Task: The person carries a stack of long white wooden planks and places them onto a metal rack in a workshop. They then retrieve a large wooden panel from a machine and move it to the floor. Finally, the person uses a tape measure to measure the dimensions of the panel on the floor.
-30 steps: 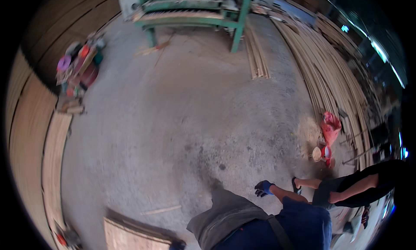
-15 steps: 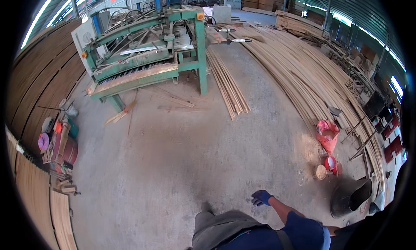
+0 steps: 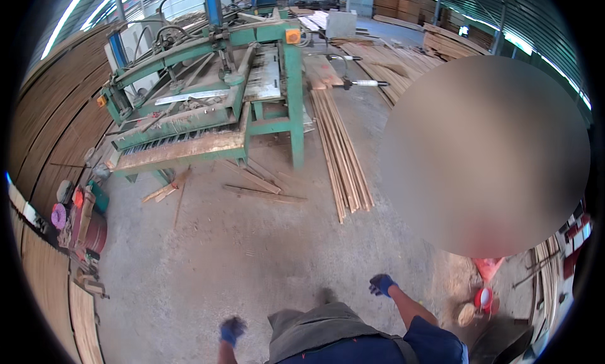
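My right hand, in a dark blue work glove, hangs over the bare concrete floor. Its fingers are loosely bent and a little apart, and I see nothing in them. My left hand, gloved the same way, has come in low at the left of my grey apron. Motion smears its fingers, so their pose is unclear. Neither hand touches anything. Ahead lies a bundle of long wooden strips, beside a green machine frame.
Loose wood offcuts lie before the machine. Stacked boards and a dark red drum line the left. On the right are a red bucket, a pinkish-red sack and a black container; a large round blur hides much there.
The machine and the strips now appear nearer and larger. My left hand has come into view. My right hand still hangs at my side, and a round blur now covers the right.
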`<state>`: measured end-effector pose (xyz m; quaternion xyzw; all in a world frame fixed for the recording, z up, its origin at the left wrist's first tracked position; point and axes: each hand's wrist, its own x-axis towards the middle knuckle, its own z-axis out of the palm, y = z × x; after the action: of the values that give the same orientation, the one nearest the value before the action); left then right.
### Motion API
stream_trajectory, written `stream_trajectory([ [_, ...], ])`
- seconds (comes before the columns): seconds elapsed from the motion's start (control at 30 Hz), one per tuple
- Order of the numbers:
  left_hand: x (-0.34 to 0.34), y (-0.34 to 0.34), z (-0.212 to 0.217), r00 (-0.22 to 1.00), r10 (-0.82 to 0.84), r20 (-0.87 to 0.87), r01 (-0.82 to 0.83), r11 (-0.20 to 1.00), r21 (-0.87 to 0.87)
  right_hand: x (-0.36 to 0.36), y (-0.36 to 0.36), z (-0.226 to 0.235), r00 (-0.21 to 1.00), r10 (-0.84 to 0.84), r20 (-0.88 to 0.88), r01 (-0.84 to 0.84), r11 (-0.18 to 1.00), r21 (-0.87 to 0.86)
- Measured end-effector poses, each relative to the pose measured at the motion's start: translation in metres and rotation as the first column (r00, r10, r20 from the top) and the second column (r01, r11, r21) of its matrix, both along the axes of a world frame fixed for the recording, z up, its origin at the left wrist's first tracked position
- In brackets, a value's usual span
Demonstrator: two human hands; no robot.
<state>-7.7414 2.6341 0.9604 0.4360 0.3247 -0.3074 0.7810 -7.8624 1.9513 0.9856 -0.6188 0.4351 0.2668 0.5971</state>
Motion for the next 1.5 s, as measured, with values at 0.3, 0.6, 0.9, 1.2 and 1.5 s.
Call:
stream_trajectory([
  [0.3, -0.057, -0.204, -0.084, 0.874, 0.223, -0.432, -0.238, 0.971, 0.021, 0.387, -0.136, 0.102, 0.856, 0.357, 0.374, -0.297, 0.931, -0.211],
  [0.6, 0.191, -0.357, 0.060, 0.891, 0.379, 0.249, -0.425, 0.890, 0.163, 0.771, -0.303, 0.262, 0.644, 0.488, 0.589, -0.172, 0.842, -0.511],
  [0.9, 0.117, -0.553, 0.063, 0.901, 0.413, -0.133, -0.244, 0.735, 0.632, 0.990, -0.333, 0.192, 0.553, 0.790, 0.266, -0.303, 0.488, -0.819],
  [1.2, -0.017, -0.694, 0.073, 0.516, 0.730, -0.449, -0.539, 0.684, 0.492, 0.999, -0.340, 0.184, 0.527, 0.812, 0.252, -0.246, 0.429, -0.869],
  [1.5, -0.034, -0.654, 0.072, 0.592, 0.794, -0.136, -0.664, 0.576, 0.477, 0.782, -0.300, 0.261, 0.217, 0.676, 0.704, 0.251, 0.659, -0.710],
])
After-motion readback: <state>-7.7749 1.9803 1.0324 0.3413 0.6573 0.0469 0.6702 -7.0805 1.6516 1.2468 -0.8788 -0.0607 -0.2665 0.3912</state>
